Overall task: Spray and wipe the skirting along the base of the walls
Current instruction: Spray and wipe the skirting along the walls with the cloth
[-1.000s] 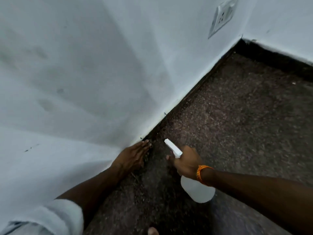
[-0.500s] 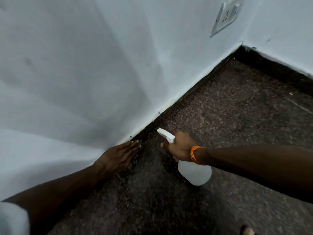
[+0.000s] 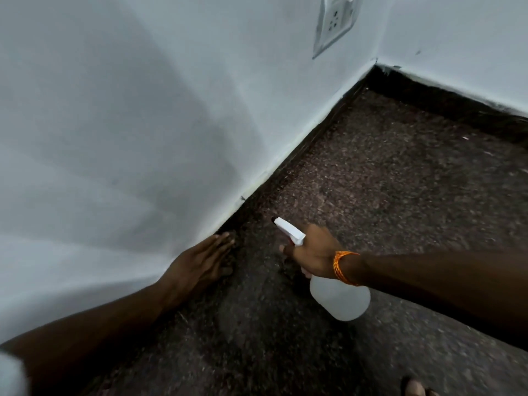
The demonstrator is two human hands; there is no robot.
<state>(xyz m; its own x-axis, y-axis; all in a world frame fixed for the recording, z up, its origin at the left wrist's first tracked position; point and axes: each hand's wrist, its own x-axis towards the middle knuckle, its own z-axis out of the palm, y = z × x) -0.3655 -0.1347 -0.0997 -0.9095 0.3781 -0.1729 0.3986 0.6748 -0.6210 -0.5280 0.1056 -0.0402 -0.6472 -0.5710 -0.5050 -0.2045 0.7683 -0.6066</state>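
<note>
Left hand (image 3: pixel 204 258) lies flat, fingers straight and together, pressed against the dark skirting (image 3: pixel 314 132) where the white wall (image 3: pixel 143 124) meets the speckled floor (image 3: pixel 400 195); no cloth is visible under it, so whether it is wiping or bracing cannot be told. Right hand (image 3: pixel 314 252) is curled round the neck of the spray bottle (image 3: pixel 340 298), which is held just beside the left hand with its nozzle aimed at the skirting ahead of those fingertips, probably to wet the next stretch. A wall socket (image 3: pixel 335 21) sits above, near the corner. Against half a second ago, both hands hold nearly the same posture and spacing; only the view has turned slightly.
</note>
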